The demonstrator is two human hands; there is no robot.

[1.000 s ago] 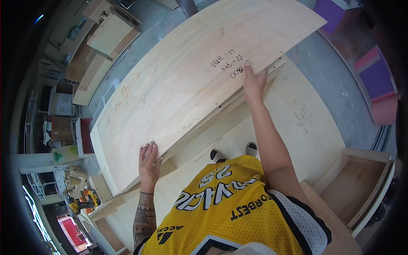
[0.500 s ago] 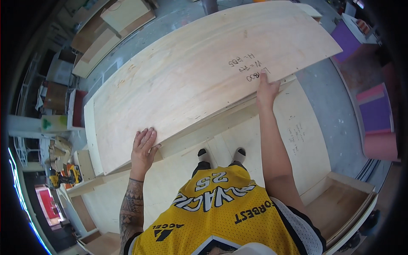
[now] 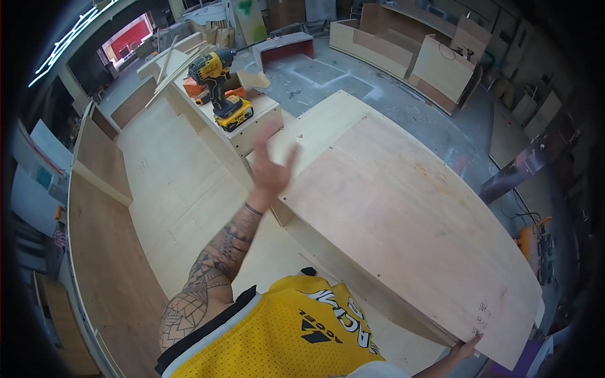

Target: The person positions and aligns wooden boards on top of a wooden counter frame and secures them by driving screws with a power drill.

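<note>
My left hand is raised over the near left corner of the plywood panel, its fingers spread and smeared by motion, with nothing in them. Just beyond it a yellow and black cordless impact driver stands upright on its battery, on a narrow plywood ledge. The panel lies flat on a plywood frame, with screw heads along its edge and handwriting near one end. At that lower right end my right hand grips the panel's near edge; some of its fingers are hidden.
An orange item and an open cardboard box sit by the driver. Long plywood side walls enclose the left side. Beyond the panel stand a red-lined box, plywood cabinets and a dark post.
My view has swung left toward the impact driver. My left hand has lifted off the panel and reaches out beside the ledge. My right hand stays at the panel's edge.
</note>
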